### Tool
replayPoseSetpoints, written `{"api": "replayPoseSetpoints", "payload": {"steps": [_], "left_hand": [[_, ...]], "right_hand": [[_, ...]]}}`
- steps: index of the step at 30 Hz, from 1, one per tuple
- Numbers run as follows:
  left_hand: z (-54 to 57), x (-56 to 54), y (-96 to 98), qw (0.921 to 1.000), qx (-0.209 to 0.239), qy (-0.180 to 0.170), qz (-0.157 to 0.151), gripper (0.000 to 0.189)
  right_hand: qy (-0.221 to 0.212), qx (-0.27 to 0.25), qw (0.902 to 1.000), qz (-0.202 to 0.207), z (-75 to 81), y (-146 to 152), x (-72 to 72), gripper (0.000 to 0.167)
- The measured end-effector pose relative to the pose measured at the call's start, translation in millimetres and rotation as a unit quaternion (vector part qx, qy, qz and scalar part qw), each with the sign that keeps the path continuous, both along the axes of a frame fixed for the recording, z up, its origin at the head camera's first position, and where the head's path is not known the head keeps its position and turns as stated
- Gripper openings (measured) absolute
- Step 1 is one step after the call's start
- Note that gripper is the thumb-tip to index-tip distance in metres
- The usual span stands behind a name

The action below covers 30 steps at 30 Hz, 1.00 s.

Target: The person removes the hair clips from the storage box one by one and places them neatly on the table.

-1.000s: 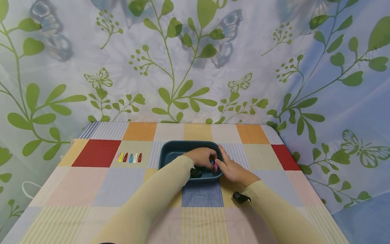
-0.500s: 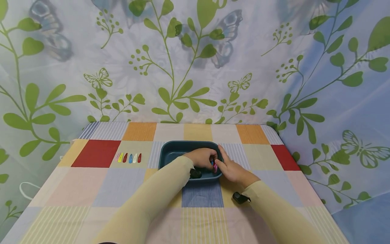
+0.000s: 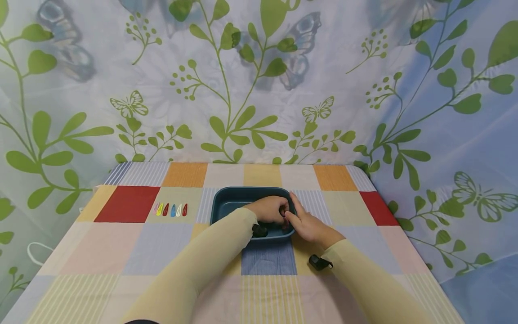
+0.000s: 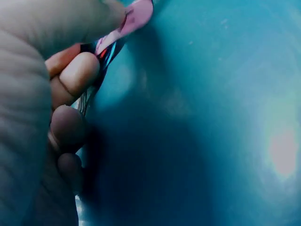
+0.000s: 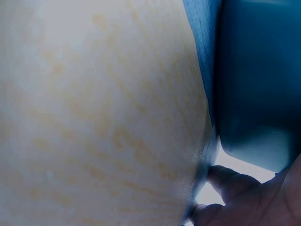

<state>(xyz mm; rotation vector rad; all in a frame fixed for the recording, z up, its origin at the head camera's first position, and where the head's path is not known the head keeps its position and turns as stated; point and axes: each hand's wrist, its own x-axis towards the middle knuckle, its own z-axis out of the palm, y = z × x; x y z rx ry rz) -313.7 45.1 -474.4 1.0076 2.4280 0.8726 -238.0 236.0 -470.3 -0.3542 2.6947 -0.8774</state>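
A dark teal rectangular box (image 3: 232, 194) stands mid-table. My left hand (image 3: 268, 209) reaches into its right end. In the left wrist view, its thumb and fingers pinch a pink snap hair clip (image 4: 136, 16), with blue and red shiny bits beside it; how many clips the fingers hold is hidden. At the box's right side, my right hand (image 3: 311, 227) holds the wall, thumb over the rim and fingers along the outside. On the left of the table lies a row of hair clips, among them a yellow clip (image 3: 159, 209), a blue clip (image 3: 173, 210) and a white clip (image 3: 179, 210).
A patchwork-patterned cloth (image 3: 170, 252) covers the table. Behind it hangs a leaf-and-butterfly curtain (image 3: 243, 90). A small black device (image 3: 319, 262) sits at my right wrist, and another black device (image 3: 259, 231) at the left wrist is inside the box.
My left fingers have turned slightly inside the box, so the pink and blue colours seen between them earlier are hidden in the head view. The right hand has not moved.
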Motion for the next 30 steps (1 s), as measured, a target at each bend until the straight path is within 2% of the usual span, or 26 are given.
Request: {"api": "replayPoseSetpoints", "payload": {"steps": [3,11,19,24,27,30], "left_hand": [[-1.2,-1.1,0.2,1.0000,-0.003,0.001,-0.002,0.017],[-1.1,-9.3,-0.4,0.9975,-0.049,0.047,-0.016,0.023],[2.3,-12.5,-3.9,0.9986,-0.037,0.031,-0.022,0.017],[6.4,-8.2,-5.4,0.9981,-0.056,0.023,-0.010,0.032],[5.6,-7.0,-4.7,0.9971,-0.069,0.032,0.003,0.039],[3.5,-6.9,-3.0,0.9960,-0.076,0.045,0.007,0.039]], "right_hand": [[-0.007,-0.001,1.0000,-0.003,1.2,-0.5,0.8,0.073],[-0.008,0.001,1.0000,0.004,4.5,-0.7,-0.4,0.072],[0.000,0.005,0.9999,0.011,6.4,0.1,-3.2,0.071],[-0.011,-0.001,0.9999,0.003,4.0,0.6,-3.0,0.071],[-0.017,-0.002,0.9999,-0.001,2.4,0.7,-2.8,0.071],[-0.022,-0.005,0.9997,-0.003,2.1,0.7,-1.7,0.070]]}}
